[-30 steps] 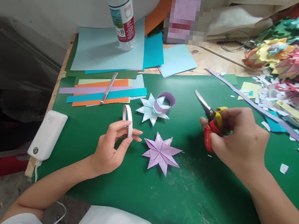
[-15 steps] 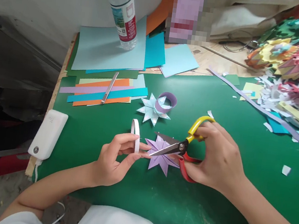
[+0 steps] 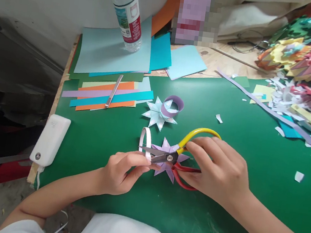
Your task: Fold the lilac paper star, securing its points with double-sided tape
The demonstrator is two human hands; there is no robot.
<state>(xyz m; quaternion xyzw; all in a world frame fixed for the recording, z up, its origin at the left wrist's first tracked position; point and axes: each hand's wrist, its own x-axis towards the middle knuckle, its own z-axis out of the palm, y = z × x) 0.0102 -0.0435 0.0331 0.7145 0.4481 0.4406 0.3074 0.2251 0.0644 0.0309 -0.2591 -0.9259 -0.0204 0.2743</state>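
Between thumb and fingers, my left hand [image 3: 123, 171] pinches a white paper ring [image 3: 148, 142] that stands upright. My right hand [image 3: 220, 167] holds scissors [image 3: 184, 145] with one yellow and one red handle. Their blades are slightly apart and reach the ring beside my left fingertips; one blade passes across the ring. Under the scissors lies a purple folded paper star [image 3: 165, 173], partly covered. Behind it a pale blue paper star [image 3: 156, 112] lies on the green mat, with a purple paper ring [image 3: 164, 106] resting on it.
Paper strips with a metal tool [image 3: 114, 90] lie at the left, near a white power bank [image 3: 51, 139]. A bottle [image 3: 129, 21] stands on paper sheets [image 3: 95, 51]. White scraps [image 3: 286, 95], a long purple strip [image 3: 250, 94] and paper flowers [image 3: 292, 52] are at the right.
The scissors have moved left with my right hand, and their blades have opened and reached the white ring. My left fingers and the ring have shifted slightly.
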